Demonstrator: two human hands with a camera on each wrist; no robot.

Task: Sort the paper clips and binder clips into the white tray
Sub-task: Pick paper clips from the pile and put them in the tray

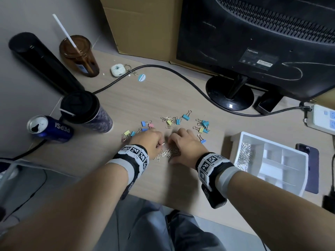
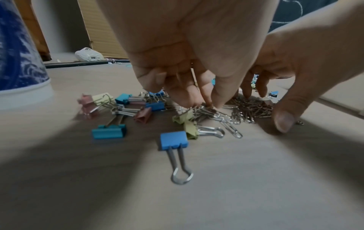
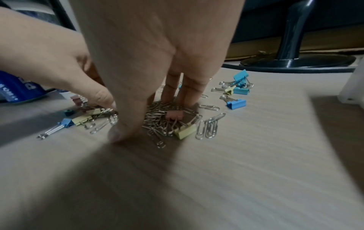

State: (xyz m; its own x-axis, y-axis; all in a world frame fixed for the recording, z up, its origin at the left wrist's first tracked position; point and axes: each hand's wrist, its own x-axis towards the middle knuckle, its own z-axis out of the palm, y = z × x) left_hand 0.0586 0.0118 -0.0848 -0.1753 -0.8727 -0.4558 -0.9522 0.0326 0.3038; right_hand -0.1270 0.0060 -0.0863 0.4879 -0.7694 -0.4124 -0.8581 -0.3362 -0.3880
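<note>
1. The left hand (image 1: 150,140) pinches paper clips (image 1: 170,153) at the pile's edge, under its fingertips; hold that pinch firm.
2. The right hand (image 1: 184,145), spread and not closed, brackets the pile between thumb and fingers; close inward, excluding binder clips (image 3: 174,116).

Bare: left hand (image 1: 150,142), right hand (image 1: 184,144). On wrists: left wrist cuff (image 1: 135,153), right wrist cuff (image 1: 210,163), each of white blocks printed with black-and-white square marker codes, on black strap, backed by pale grey band. Under right wrist: black camera housing (image 1: 215,198). Below: grey trousers (image 1: 145,223), creased.
</note>
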